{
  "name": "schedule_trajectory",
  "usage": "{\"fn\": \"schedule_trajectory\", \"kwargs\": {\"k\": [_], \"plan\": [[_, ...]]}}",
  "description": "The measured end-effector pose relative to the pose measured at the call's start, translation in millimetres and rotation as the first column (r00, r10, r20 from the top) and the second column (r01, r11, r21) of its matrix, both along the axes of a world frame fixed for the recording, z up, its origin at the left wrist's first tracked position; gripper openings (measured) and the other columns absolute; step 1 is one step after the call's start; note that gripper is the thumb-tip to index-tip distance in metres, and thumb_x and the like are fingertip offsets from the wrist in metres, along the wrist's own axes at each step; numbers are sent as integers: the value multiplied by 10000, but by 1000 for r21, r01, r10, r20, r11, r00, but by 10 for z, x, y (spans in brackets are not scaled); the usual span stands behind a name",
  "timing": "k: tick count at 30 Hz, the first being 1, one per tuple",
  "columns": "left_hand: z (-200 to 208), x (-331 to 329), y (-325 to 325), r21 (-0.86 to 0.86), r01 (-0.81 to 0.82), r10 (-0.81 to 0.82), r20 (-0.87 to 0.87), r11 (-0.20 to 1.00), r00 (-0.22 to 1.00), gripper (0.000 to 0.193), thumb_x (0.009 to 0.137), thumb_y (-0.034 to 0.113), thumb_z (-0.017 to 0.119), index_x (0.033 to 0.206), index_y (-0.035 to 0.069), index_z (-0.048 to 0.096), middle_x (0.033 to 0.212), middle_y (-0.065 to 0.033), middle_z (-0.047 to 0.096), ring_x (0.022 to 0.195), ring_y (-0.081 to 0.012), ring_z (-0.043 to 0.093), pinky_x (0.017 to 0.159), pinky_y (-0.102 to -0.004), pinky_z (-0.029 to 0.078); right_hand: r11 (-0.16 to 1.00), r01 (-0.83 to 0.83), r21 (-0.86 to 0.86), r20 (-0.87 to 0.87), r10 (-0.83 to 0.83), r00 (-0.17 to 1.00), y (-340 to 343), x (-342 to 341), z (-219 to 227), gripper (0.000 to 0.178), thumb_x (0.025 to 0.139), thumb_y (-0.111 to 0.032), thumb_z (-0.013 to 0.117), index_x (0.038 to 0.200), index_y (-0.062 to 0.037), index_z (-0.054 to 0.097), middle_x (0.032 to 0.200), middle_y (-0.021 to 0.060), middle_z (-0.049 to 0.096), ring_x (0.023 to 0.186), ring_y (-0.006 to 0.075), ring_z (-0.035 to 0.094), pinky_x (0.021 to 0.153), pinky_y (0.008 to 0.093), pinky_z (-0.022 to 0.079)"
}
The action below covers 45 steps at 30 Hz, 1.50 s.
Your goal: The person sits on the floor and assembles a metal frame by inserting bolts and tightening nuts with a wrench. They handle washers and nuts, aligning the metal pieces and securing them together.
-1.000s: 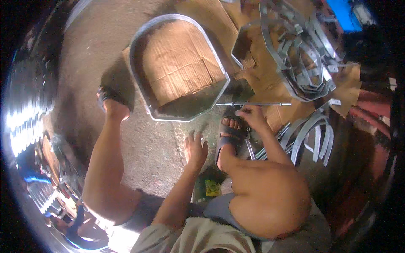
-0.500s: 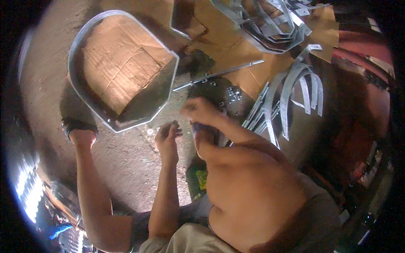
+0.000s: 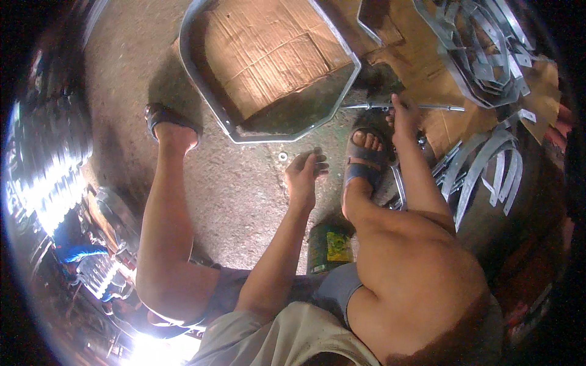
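My right hand (image 3: 404, 124) reaches past my right foot to a thin metal rod (image 3: 442, 108). Its fingers are closed round the rod near the middle, and the hand hides part of it. The rod's left end lies close to a large galvanized metal hoop (image 3: 265, 139), rounded on its far side and angular on the near one. My left hand (image 3: 301, 180) hovers over the concrete between my feet, fingers loosely bent and apart, with no object visible in it. A small pale washer (image 3: 282, 157) lies on the floor beside it.
Curved flat metal strips (image 3: 470, 165) lie at the right, with more rods by them. Bent metal brackets (image 3: 488, 67) are piled on cardboard (image 3: 427, 76) at the far right. Cardboard (image 3: 262, 49) shows inside the hoop. A green and yellow container (image 3: 329, 247) stands between my legs.
My right hand has moved from beside my right foot out to the rod. My left hand keeps its loose pose. The whole view has shifted, and the hoop now appears farther up and right.
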<state>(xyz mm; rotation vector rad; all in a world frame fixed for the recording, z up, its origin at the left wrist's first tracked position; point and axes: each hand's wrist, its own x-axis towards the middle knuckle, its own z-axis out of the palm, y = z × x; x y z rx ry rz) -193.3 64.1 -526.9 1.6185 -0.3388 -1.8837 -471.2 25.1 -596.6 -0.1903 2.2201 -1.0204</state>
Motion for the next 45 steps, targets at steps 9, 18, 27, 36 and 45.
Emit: {"fn": "schedule_trajectory", "kwargs": {"k": [9, 18, 27, 36, 45], "plan": [[120, 13, -99, -20, 24, -22, 99, 1000, 995, 244, 956, 153, 606, 1091, -51, 622, 981, -140, 689, 850, -213, 684, 757, -331, 552, 976, -159, 151, -321, 201, 926, 149, -197, -118, 355, 856, -330, 755, 1037, -47, 644, 814, 87, 671, 550, 143, 635, 490, 282, 478], [4, 25, -36, -125, 66, -41, 192, 990, 981, 165, 968, 94, 577, 1067, -38, 567, 982, -159, 677, 842, -222, 694, 736, -334, 578, 942, -152, 300, -114, 193, 975, -76, -157, 34, 357, 870, -331, 712, 1051, -25, 678, 856, 110, 658, 810, 201, 653, 730, 361, 515], [177, -52, -214, -257, -60, 120, 223, 964, 968, 139, 993, 88, 516, 1072, -26, 532, 988, -155, 662, 838, -214, 682, 746, -334, 554, 824, 518, -230, 342, -430, 835, 847, -428, 19, 281, 889, -98, 619, 1147, -81, 510, 993, 91, 638, 791, 206, 603, 653, 333, 510], [280, 105, -447, -294, -31, 137, 350, 955, 927, 234, 982, 56, 526, 1183, -62, 541, 1103, -159, 622, 923, -234, 674, 816, -348, 564, 895, 444, -37, 467, -377, 800, 1100, -622, 932, 262, 912, -210, 645, 1134, -89, 578, 825, -11, 542, 642, 115, 447, 571, 273, 381], [279, 175, -554, -338, -74, 204, 370, 938, 906, 296, 948, 25, 565, 1219, -93, 548, 1130, -161, 636, 944, -220, 664, 843, -329, 563, 877, -471, 96, -204, 480, 853, 1108, 116, 940, 314, 948, -257, 615, 1095, 12, 682, 960, 146, 688, 919, 264, 635, 859, 358, 479]]}}
